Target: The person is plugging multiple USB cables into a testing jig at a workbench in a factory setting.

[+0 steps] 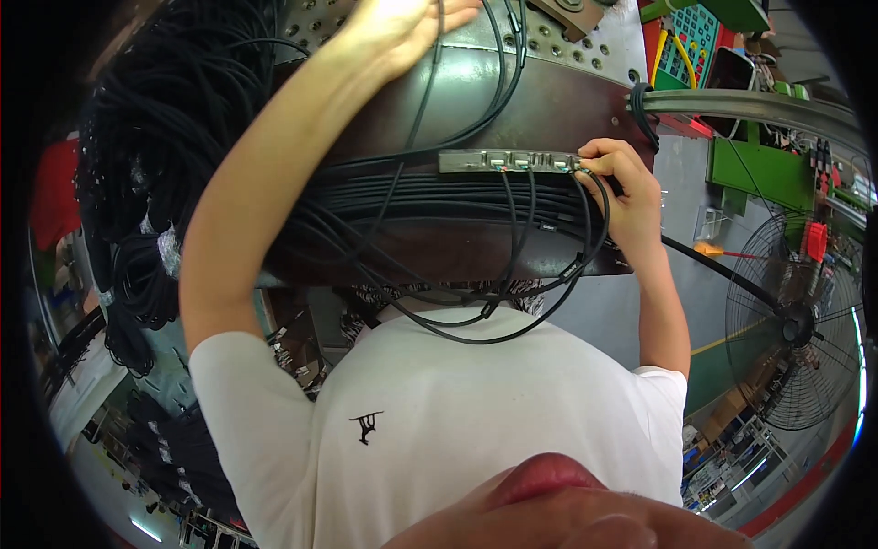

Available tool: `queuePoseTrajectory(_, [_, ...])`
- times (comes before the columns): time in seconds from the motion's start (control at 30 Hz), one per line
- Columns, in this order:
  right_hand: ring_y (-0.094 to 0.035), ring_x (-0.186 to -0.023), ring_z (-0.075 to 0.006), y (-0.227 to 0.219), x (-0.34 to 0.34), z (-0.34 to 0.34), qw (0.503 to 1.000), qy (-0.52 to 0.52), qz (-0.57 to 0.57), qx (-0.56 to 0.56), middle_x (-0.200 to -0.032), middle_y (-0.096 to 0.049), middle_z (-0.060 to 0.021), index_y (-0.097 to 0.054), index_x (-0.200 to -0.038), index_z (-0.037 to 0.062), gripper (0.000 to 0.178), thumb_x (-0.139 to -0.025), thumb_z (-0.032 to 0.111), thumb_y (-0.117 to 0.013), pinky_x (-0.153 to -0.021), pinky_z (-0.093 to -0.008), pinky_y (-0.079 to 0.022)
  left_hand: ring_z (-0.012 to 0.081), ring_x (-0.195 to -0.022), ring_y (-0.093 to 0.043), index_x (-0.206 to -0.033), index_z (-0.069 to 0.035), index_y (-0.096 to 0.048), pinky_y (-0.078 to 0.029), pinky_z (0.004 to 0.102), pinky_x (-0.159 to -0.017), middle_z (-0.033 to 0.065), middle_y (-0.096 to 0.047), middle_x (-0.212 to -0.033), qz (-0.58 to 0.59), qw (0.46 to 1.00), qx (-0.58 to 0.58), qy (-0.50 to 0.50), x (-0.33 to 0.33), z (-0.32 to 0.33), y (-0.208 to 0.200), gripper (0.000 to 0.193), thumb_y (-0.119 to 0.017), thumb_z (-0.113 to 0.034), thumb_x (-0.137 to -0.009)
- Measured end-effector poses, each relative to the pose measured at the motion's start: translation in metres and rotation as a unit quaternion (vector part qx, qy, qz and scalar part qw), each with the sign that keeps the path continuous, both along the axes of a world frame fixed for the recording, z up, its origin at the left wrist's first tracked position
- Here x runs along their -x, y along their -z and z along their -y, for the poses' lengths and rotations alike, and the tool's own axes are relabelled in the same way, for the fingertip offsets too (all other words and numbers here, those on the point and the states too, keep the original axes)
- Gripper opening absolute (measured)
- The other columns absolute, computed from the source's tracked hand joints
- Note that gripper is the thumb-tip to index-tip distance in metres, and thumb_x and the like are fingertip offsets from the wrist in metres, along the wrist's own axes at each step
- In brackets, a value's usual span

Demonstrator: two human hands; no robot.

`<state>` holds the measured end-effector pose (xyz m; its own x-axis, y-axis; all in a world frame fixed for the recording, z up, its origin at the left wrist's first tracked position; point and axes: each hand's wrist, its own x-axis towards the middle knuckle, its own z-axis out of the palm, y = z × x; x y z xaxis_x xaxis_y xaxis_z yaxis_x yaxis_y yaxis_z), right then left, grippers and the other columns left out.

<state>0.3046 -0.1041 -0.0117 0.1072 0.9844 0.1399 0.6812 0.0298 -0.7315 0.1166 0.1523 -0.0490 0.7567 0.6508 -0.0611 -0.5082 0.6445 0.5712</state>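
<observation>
A narrow metal fixture strip [465, 162] with several slots lies across the dark work surface. Black cables with coloured wire ends sit in its slots and loop toward me. At the strip's right end my right hand [626, 188] is closed, thumb and fingertips pinching a black cable [604, 215] near its wire end. My left arm reaches to the far side, where my left hand [402, 32] is partly cut off by the upper edge. Its visible fingers are stretched out, and a thin black cable [437, 55] runs across them.
Beneath the strip lies a flat bundle of black cables [439, 199]. Large cable coils [174, 119] hang at the left. A perforated metal plate [585, 59] is at the back. To the right are a curved metal rail [759, 106] and a caged fan [794, 325].
</observation>
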Motion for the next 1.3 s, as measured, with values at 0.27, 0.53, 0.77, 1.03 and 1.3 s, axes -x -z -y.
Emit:
queuePoseTrajectory(0.27, [-0.063,-0.102,-0.024,-0.013,-0.035,-0.166,0.997,0.004,0.003,-0.082,-0.121,-0.064,-0.0218,-0.057,-0.131,0.0011,0.055,-0.095,0.042,-0.063,-0.092,-0.0332,-0.048,0.0189,-0.078,-0.064,-0.115,-0.003,-0.061,-0.056,0.0363,-0.075,0.0057,-0.064,-0.087,-0.146,0.986,0.064,0.043,-0.02,0.032,-0.016,0.031,-0.047,-0.028,-0.105])
queuePoseTrajectory(0.53, [-0.064,-0.095,-0.0234,-0.039,0.001,-0.199,0.991,0.088,0.017,-0.098,-0.107,-0.066,-0.0142,-0.062,-0.116,0.0025,0.036,-0.092,0.03,-0.065,-0.082,-0.0343,-0.05,0.0168,-0.078,-0.063,-0.125,0.001,-0.057,-0.056,0.0376,-0.081,0.0036,-0.064,-0.085,-0.048,0.994,0.071,0.07,-0.013,0.042,-0.056,0.04,-0.045,-0.031,-0.105])
queuePoseTrajectory(0.77, [-0.064,-0.1,-0.0288,-0.01,0.041,-0.169,1.0,0.02,-0.007,-0.003,-0.113,-0.065,-0.0186,-0.064,-0.112,0.0006,0.032,-0.093,0.027,-0.065,-0.087,-0.0399,-0.049,0.01,-0.057,-0.048,-0.099,-0.007,-0.056,-0.045,0.0262,-0.059,-0.001,-0.049,-0.069,-0.207,0.972,0.095,0.065,0.024,0.125,-0.077,0.034,-0.039,-0.034,-0.107])
queuePoseTrajectory(1.03, [-0.067,-0.076,-0.0279,0.001,-0.006,-0.111,0.967,-0.087,0.181,-0.159,-0.086,-0.07,-0.012,-0.071,-0.099,0.0043,0.025,-0.09,0.027,-0.067,-0.071,-0.0357,-0.054,0.0126,-0.058,-0.05,-0.08,-0.009,-0.049,-0.046,0.0249,-0.054,0.0039,-0.05,-0.068,-0.142,0.956,-0.144,-0.211,0.22,0.082,-0.118,0.034,-0.038,-0.027,-0.107])
queuePoseTrajectory(1.3, [-0.052,-0.073,-0.0236,-0.024,0.014,-0.013,0.959,-0.058,0.276,-0.028,-0.075,-0.05,-0.0041,-0.056,-0.073,0.009,0.026,-0.079,0.027,-0.074,-0.064,-0.0382,-0.04,0.0041,-0.063,-0.057,-0.113,0.001,-0.068,-0.043,0.0171,-0.056,0.0038,-0.068,-0.078,-0.554,0.76,-0.334,-0.063,0.224,0.098,-0.101,0.06,-0.033,-0.047,-0.106])
